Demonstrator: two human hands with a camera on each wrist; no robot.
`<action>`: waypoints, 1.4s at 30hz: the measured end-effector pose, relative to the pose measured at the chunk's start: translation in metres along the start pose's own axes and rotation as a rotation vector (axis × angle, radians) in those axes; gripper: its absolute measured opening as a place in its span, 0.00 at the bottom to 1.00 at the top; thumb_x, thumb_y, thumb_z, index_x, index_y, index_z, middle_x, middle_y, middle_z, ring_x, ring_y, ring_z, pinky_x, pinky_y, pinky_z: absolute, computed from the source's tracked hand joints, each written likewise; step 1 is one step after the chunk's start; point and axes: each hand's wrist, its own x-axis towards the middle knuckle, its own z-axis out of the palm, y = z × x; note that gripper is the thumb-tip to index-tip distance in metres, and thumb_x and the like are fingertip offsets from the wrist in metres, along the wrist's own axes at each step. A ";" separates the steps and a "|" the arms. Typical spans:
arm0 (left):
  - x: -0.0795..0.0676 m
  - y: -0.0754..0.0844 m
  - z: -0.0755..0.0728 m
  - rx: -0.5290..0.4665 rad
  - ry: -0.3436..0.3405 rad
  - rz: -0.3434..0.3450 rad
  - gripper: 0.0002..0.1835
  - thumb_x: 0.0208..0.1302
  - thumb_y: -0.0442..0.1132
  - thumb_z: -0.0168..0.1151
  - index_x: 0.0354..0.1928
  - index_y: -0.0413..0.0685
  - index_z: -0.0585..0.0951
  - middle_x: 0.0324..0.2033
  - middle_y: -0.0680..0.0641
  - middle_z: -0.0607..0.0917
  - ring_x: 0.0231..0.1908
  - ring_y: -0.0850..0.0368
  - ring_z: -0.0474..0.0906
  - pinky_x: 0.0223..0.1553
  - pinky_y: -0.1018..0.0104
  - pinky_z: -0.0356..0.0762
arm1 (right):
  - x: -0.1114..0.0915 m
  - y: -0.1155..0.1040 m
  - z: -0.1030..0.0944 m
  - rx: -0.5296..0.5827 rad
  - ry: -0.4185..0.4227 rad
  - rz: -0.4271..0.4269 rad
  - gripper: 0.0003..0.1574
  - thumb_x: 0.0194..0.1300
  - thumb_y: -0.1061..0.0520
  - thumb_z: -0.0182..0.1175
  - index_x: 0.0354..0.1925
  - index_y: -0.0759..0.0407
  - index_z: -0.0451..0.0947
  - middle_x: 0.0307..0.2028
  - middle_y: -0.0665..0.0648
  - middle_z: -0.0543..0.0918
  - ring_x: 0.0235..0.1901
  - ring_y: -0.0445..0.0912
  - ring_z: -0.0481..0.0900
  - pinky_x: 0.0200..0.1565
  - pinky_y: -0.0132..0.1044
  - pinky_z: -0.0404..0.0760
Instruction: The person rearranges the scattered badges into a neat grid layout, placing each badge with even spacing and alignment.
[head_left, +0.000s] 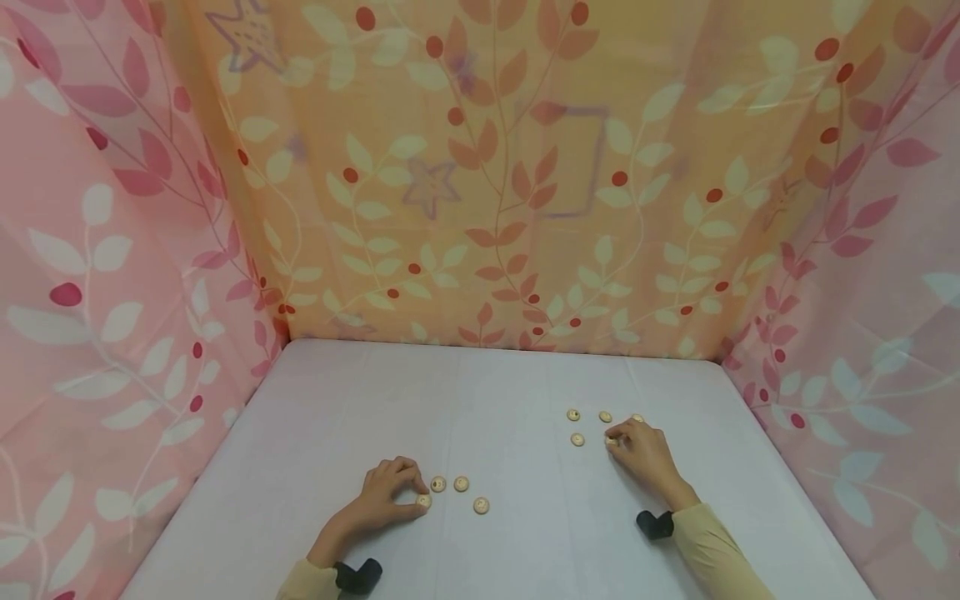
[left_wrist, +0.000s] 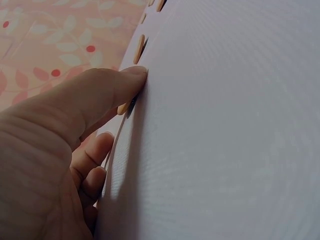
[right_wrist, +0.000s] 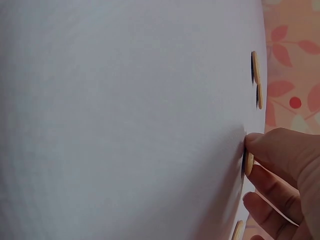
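Observation:
My left hand [head_left: 384,493] pinches a small round wooden disc [head_left: 423,501] between thumb and fingers at the table surface. Just to its right lie 3 similar discs, among them a disc with a dark mark [head_left: 438,484] and a paler one [head_left: 481,505]. Over on the right side, my right hand [head_left: 643,452] grips another wooden disc [head_left: 611,440] by its edge. Several more surround it, including a dark-marked disc [head_left: 573,414]. In the right wrist view, thumb and fingertip meet the edge of the held disc [right_wrist: 249,162]; the left wrist view shows the left one [left_wrist: 122,107] partly behind the thumb.
A white-covered table [head_left: 525,542] spreads beneath both hands. Behind it hangs an orange leaf-patterned curtain [head_left: 495,250], with pink patterned curtains along the left [head_left: 112,333] and right [head_left: 862,333]. Black wrist cameras [head_left: 655,525] sit at both sleeves.

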 end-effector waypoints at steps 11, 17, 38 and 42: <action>-0.001 -0.001 0.000 -0.004 0.001 -0.004 0.09 0.50 0.55 0.67 0.31 0.71 0.76 0.46 0.60 0.71 0.47 0.57 0.62 0.51 0.44 0.53 | 0.000 0.003 -0.001 0.018 -0.029 0.035 0.10 0.51 0.55 0.69 0.35 0.53 0.83 0.30 0.49 0.81 0.30 0.44 0.73 0.39 0.51 0.67; -0.001 -0.001 -0.001 -0.011 0.001 0.006 0.09 0.50 0.55 0.67 0.31 0.70 0.76 0.46 0.60 0.71 0.48 0.57 0.61 0.50 0.46 0.53 | -0.001 0.002 -0.002 0.033 -0.020 0.023 0.11 0.50 0.56 0.69 0.35 0.53 0.83 0.32 0.50 0.82 0.33 0.45 0.76 0.41 0.52 0.67; -0.002 0.000 -0.001 -0.014 0.009 0.019 0.09 0.50 0.54 0.67 0.32 0.69 0.77 0.46 0.61 0.71 0.47 0.57 0.61 0.49 0.46 0.53 | -0.003 -0.006 0.002 0.041 0.032 -0.029 0.11 0.48 0.57 0.70 0.34 0.54 0.83 0.34 0.52 0.81 0.33 0.47 0.77 0.39 0.50 0.68; -0.001 0.000 -0.001 -0.008 0.008 0.012 0.09 0.50 0.54 0.67 0.31 0.69 0.77 0.46 0.60 0.71 0.47 0.58 0.61 0.49 0.47 0.54 | -0.001 -0.011 0.004 0.033 0.052 -0.046 0.12 0.48 0.55 0.71 0.34 0.53 0.83 0.34 0.50 0.81 0.31 0.45 0.77 0.38 0.49 0.68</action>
